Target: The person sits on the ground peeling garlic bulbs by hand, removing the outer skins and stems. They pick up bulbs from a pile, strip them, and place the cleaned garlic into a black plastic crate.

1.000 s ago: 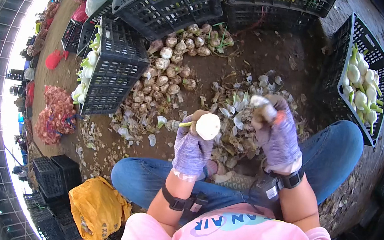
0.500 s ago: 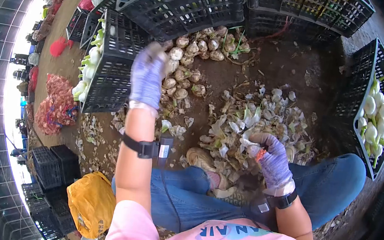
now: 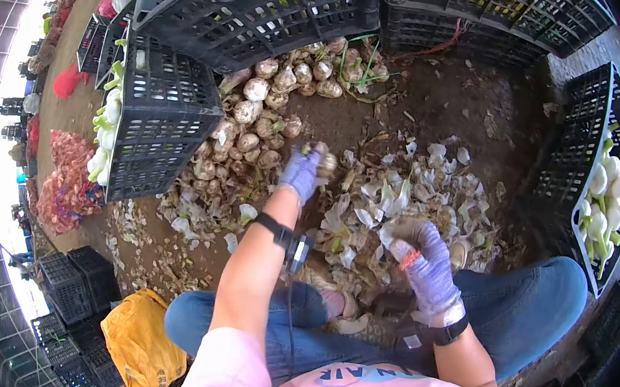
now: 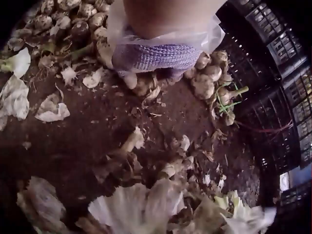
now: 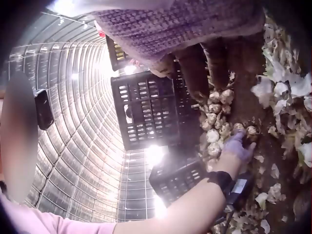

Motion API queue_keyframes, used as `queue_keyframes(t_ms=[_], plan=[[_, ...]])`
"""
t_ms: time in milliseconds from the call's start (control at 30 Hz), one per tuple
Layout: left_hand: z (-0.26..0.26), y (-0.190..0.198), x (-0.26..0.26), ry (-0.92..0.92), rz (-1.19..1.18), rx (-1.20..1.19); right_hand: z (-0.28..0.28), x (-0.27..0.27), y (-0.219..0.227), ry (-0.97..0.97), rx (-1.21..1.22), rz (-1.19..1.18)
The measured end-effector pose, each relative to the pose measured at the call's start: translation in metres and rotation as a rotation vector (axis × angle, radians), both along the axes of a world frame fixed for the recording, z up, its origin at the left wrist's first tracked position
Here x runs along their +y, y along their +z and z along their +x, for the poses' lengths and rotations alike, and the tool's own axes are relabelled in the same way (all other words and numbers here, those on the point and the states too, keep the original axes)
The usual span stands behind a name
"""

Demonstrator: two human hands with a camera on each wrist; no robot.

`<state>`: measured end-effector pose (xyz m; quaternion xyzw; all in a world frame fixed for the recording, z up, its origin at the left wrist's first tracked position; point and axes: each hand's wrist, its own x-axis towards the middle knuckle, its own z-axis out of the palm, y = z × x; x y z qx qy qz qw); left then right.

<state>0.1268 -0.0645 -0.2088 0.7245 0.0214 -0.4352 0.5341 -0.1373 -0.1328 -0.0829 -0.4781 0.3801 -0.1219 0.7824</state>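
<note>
My left hand (image 3: 303, 173), in a purple knit glove, reaches down to the ground at the edge of a heap of soiled garlic bulbs (image 3: 248, 142). Its fingers grip a brownish garlic bulb (image 3: 327, 164), partly covered by the hand in the left wrist view. My right hand (image 3: 428, 268), gloved alike, hovers above a pile of papery garlic peelings (image 3: 435, 186). An orange band (image 3: 410, 259) circles its pale-tipped thumb. In the right wrist view its dark fingers (image 5: 192, 73) hang loosely, apart from the thumb, with nothing showing between them.
Black crates stand around: a left crate (image 3: 163, 125) and a right crate (image 3: 562, 159) with cleaned white garlic (image 3: 604, 203), plus a large back crate (image 3: 269, 18). A yellow bag (image 3: 144, 343) and a net sack (image 3: 67, 183) lie left. My bent legs (image 3: 528, 305) frame the peelings.
The white peeled bulb has left my left hand, which swung out left, then came back right and down to a soiled bulb. My right hand has lowered over the peelings.
</note>
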Motion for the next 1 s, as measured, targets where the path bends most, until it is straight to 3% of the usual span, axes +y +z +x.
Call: queue_keyframes(t_ms=[33, 100, 200, 300, 333, 367, 433, 567, 767, 967, 1000], plan=[[-0.013, 0.027, -0.001, 0.093, -0.181, 0.337, 0.0, 0.002, -0.001, -0.002, -0.006, -0.003], [-0.04, 0.078, 0.002, -0.128, -0.345, 0.372, -0.001, 0.006, 0.0, -0.098, -0.111, -0.156], [-0.076, 0.138, 0.011, -0.536, -0.419, 0.119, -0.004, 0.01, 0.022, -0.151, -0.179, -0.099], [-0.111, 0.176, 0.023, -0.599, -0.452, 0.073, -0.01, 0.015, 0.041, -0.195, -0.216, -0.183], [-0.116, 0.192, 0.028, -0.744, -0.294, -0.169, -0.014, 0.017, 0.046, -0.149, -0.237, -0.153], [-0.123, 0.204, 0.031, -0.748, -0.3, -0.183, -0.018, 0.019, 0.05, -0.102, -0.255, -0.123], [-0.138, 0.223, 0.039, -0.873, -0.185, -0.655, -0.024, 0.023, 0.055, -0.087, -0.327, -0.118], [-0.168, 0.243, 0.056, -0.805, -0.142, -1.034, -0.036, 0.03, 0.063, -0.066, -0.298, -0.04], [-0.186, 0.256, 0.071, -0.802, -0.121, -1.24, -0.046, 0.033, 0.084, -0.052, -0.339, -0.021], [-0.185, 0.242, 0.083, -0.688, -0.214, -1.002, -0.056, 0.02, 0.091, 0.182, -0.294, -0.04], [-0.185, 0.238, 0.083, -0.531, -0.377, -0.662, -0.056, 0.021, 0.092, 0.184, -0.278, -0.02]])
